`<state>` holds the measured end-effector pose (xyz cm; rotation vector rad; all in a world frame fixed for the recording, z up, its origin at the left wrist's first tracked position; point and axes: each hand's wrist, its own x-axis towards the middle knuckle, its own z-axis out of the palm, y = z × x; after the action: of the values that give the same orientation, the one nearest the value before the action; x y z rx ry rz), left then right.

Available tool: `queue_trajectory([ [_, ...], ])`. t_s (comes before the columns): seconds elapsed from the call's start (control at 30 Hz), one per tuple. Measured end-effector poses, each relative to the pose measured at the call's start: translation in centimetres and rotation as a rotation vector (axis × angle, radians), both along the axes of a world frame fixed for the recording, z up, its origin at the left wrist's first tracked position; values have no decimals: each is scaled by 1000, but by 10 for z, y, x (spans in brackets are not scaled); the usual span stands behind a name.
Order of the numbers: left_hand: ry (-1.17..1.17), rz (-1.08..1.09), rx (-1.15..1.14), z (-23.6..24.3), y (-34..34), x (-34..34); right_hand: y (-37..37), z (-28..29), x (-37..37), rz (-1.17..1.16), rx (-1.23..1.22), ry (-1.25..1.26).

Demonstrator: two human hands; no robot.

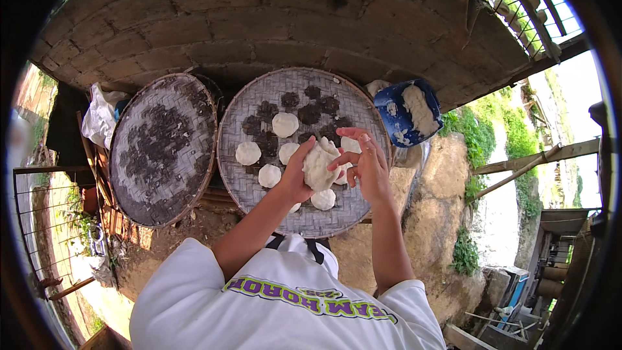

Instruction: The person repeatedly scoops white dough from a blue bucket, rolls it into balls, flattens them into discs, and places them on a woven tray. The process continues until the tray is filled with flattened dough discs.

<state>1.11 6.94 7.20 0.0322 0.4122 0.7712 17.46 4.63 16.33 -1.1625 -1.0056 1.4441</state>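
Observation:
My left hand [298,172] cradles a lumpy wad of white dough [319,165], fingers closed on it. Beside it my right hand [366,172] has its fingers spread and bent, with a fingertip at the wad's right edge. Both are over a round woven tray [278,84], pale and darkly stained. Several flattened white dough balls [285,124] lie on that tray, some partly hidden by my hands.
A second woven tray [162,142], stained and speckled, is at the left beside a white sack [100,113]. A blue tub [389,104] with white dough stands at the back right. A block wall [272,19] rises behind; railings [52,233] edge the left.

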Motion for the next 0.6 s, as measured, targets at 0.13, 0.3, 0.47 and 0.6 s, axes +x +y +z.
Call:
queue_trajectory([
  [0.13,-16,-27,89,-4,1,-2,2,-29,-2,-113,191,-223],
  [0.3,163,129,344,0,-1,5,6,-66,-31,-476,-97,260],
  [0.47,1084,578,1570,16,-7,12,-11,-79,-57,-21,-129,1112],
  [0.6,1440,614,1701,35,-16,4,-12,-81,-51,-48,-133,1165],
])
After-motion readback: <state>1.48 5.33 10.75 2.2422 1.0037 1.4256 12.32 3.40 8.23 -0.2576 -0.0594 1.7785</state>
